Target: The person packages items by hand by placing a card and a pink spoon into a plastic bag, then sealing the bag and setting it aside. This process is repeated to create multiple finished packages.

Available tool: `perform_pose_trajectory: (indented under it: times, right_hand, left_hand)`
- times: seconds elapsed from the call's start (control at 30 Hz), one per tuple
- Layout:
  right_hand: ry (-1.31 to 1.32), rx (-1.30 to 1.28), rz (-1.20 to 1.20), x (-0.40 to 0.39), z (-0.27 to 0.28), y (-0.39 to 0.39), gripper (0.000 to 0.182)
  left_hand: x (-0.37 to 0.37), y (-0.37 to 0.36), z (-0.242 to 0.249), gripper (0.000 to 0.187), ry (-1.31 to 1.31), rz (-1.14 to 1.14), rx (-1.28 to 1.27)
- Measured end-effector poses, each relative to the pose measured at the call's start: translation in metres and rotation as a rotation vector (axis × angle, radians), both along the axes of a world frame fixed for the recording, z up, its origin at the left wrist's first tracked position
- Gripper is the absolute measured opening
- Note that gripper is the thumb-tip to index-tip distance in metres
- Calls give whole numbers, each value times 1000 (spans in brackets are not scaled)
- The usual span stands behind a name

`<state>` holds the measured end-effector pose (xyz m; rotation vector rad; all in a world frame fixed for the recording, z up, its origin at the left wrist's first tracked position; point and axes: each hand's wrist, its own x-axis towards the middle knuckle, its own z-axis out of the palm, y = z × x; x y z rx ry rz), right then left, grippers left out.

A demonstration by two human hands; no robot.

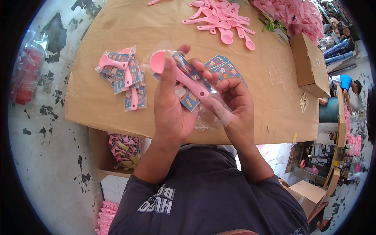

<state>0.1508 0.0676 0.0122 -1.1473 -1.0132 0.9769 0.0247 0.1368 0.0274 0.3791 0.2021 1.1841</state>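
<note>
Between my two hands is a clear plastic bag (213, 98) holding a pink spoon (188, 81) and a blue printed card (189, 101). My left hand (172, 105) is wrapped round the bag near the spoon's bowl. At the bag's other end, my right hand (237, 109) pinches the plastic between thumb and fingers. Bagged spoons with cards (127, 80) lie in a small pile to the left. Behind my right hand, blue cards (227, 69) are fanned out on the brown-covered table (156, 127).
Loose pink spoons (223, 21) are heaped at the far side. A cardboard box (309, 64) and a big bag of pink pieces (297, 15) stand at the right. Below the table's left edge is an open box (100, 150). Another person (346, 83) is at the far right.
</note>
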Motion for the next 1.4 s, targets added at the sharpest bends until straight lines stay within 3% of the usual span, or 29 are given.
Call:
perform_pose_trajectory:
  times: [0.07, 0.17, 0.27, 0.33, 0.37, 0.43, 0.47, 0.67, 0.77, 0.83, 0.9, 0.97, 1.03, 1.1, 1.13, 1.3, 1.37, 1.4]
  right_hand:
    - [72, 12, -15, 0, -4, -1, 38]
    - [-66, 1, -24, 2, -2, -2, 48]
    - [-287, 145, -44, 3, 11, 1, 55]
    - [-728, 397, -47, 10, 18, 3, 60]
    - [-723, 390, -31, 13, 22, 3, 60]
    - [-1111, 387, -50, 19, 28, 7, 60]
    - [-1086, 361, -81, 18, 27, 8, 62]
    - [-1241, 608, -75, 4, 36, 23, 38]
    - [-1050, 620, 5, 8, 38, 27, 33]
    - [-621, 565, 103, 14, 44, 23, 34]
    - [-360, 521, 150, 26, 39, 20, 36]
    - [-101, 324, 18, 22, 38, 7, 34]
    - [-189, 71, 47, 25, 44, 9, 44]
    - [-150, 9, 55, 25, 38, 8, 49]
    - [-105, -53, 70, 24, 34, 7, 55]
    - [-178, -86, 74, 25, 25, 5, 59]
    - [-460, 97, -148, 27, 20, 6, 51]
    - [-461, 99, -151, 30, 21, 8, 51]
  left_hand:
    - [1, -1, -3, 53, -11, -62, -19]
    - [-6, 1, -8, 48, -4, -129, 6]
    - [-15, 4, -6, 46, 31, -138, 19]
    - [-23, 8, -1, 46, 49, -108, 1]
    - [-27, 11, 1, 46, 68, -100, -14]
    - [-34, 14, 4, 46, 70, -96, -15]
    - [-35, 15, 7, 46, 64, -115, -31]
    - [-32, 4, 4, 50, 24, -319, -44]
    - [-31, 5, -2, 54, 111, -381, -23]
    - [-33, 9, -4, 58, 28, -303, -87]
    - [-35, 13, -4, 52, 20, -249, -38]
    - [-34, 13, 0, 60, 386, -87, 218]
    - [-32, 9, 1, 53, 407, -102, 255]
    - [-30, 5, 4, 43, 580, -211, 377]
    - [-24, 1, 2, 35, 520, -179, 303]
    - [-15, -1, -4, 33, 650, -137, 306]
    - [-14, -2, 0, 33, 665, -70, 317]
    - [-16, -3, 5, 34, 742, -53, 331]
